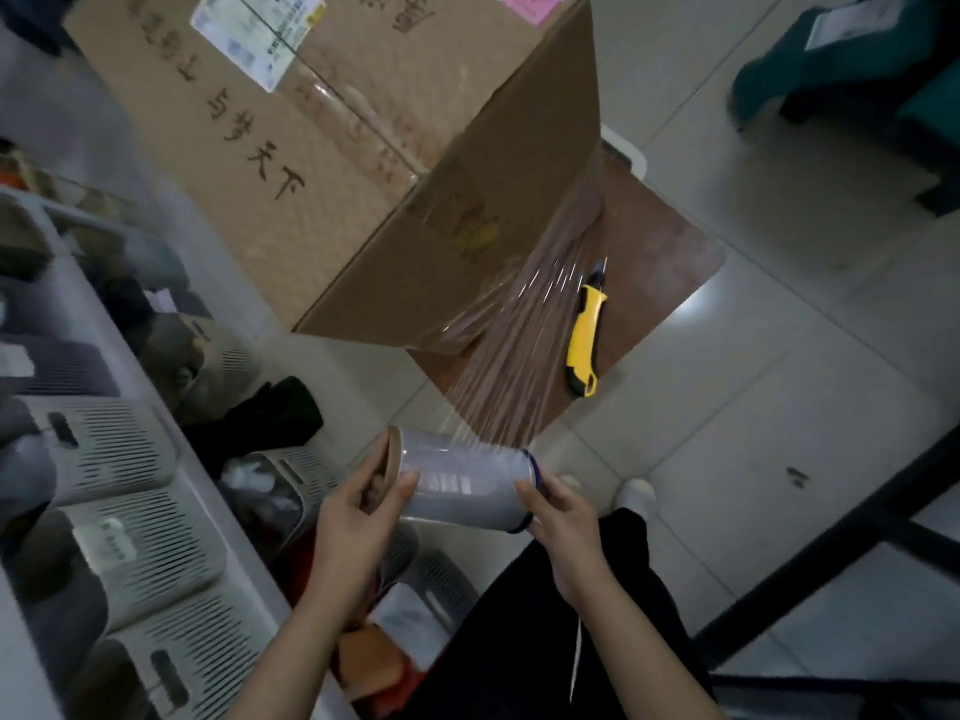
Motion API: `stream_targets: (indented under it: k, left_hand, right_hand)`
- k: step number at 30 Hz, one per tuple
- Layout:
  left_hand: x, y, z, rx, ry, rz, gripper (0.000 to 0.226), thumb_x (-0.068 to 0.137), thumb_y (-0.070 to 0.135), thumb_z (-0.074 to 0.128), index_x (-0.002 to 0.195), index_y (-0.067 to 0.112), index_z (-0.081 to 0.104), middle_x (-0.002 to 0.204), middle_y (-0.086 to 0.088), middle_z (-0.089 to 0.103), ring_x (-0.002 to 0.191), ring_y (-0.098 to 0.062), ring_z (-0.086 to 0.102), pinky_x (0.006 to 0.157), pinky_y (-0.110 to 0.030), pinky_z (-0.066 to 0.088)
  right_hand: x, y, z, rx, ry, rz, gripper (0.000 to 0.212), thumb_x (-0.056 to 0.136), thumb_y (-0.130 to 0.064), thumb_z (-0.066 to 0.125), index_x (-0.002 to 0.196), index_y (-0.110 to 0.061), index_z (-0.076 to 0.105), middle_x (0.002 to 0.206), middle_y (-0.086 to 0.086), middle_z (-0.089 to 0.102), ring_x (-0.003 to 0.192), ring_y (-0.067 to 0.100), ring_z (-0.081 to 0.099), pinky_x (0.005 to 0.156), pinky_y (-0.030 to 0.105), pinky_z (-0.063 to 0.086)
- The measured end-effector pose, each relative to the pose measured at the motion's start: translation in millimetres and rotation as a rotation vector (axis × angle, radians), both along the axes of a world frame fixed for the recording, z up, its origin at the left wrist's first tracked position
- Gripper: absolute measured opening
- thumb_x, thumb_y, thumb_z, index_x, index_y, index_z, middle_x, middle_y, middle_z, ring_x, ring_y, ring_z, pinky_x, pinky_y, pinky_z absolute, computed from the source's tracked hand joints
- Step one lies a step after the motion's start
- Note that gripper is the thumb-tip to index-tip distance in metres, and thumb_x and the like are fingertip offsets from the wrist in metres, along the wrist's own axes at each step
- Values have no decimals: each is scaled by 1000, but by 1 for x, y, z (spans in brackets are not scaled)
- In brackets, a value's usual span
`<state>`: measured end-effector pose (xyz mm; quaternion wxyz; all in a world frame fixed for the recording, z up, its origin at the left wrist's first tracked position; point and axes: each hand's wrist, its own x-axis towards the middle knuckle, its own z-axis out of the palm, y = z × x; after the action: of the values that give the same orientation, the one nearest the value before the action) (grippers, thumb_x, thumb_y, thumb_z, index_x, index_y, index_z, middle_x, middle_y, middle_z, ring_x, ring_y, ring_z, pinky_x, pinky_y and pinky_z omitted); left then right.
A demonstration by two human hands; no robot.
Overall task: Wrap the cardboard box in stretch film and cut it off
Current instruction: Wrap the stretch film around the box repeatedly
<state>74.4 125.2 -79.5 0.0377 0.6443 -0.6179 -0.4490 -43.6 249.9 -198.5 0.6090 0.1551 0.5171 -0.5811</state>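
Left hand [358,517] fingers grip the brown core end of 1 film roll [462,485]; right hand [563,527] fingers grip the other end. Film sheet [504,376] runs taut from roll to lower corner of 1 cardboard box [395,163]. Box sits on brown tabletop [654,262] w/ 1 yellow knife [584,345] beside it. Pale tile floor [727,459]; slotted baskets [140,532] at left.

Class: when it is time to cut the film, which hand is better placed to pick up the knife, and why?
Probably the right hand. The knife lies on the brown board, right of the stretched film. The left hand would have to cross the roll.
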Motion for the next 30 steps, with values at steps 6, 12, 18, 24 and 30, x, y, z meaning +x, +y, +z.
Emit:
stream_targets:
  k: [6, 12, 18, 24, 30]
  left_hand:
    - [33, -23, 7, -30, 39, -91, 52, 79, 39, 66, 127, 45, 49, 140, 14, 48, 127, 1, 45, 104, -22, 38]
    - [59, -88, 3, 9, 19, -214, 54, 76, 47, 71, 126, 45, 50, 136, 6, 54, 124, -7, 51, 102, -26, 42]
    - [84, -156, 8, 7, -9, -403, 55, 78, 42, 65, 131, 35, 50, 124, 11, 60, 114, -6, 55, 95, -17, 46]
    - [94, -198, 12, -51, -19, -486, 46, 86, 31, 63, 131, 33, 50, 130, 13, 51, 120, -2, 47, 96, -18, 37]
    - [99, -223, 2, -22, 16, -613, 47, 87, 23, 63, 133, 19, 51, 131, 9, 51, 121, -4, 48, 91, -5, 39]
  right_hand:
    - [41, -21, 6, -41, -51, -54, 19, 86, -14, 64, 99, -27, 68, 96, -10, 74, 90, 7, 69, 81, 28, 56]
    - [84, -63, 10, 8, -79, -252, 27, 86, -6, 63, 113, -9, 65, 99, 5, 73, 83, 14, 70, 74, 26, 58]
    - [142, -116, 12, -7, -81, -429, 21, 86, -9, 63, 105, -16, 70, 88, -7, 76, 84, 8, 71, 74, 25, 56]
    - [178, -157, 14, -61, -142, -518, 33, 83, -16, 67, 116, -23, 66, 108, -4, 72, 105, 17, 66, 92, 37, 52]
    - [200, -173, 13, -43, -104, -667, 38, 82, -15, 67, 120, -19, 62, 108, -1, 71, 102, 15, 66, 89, 32, 53]
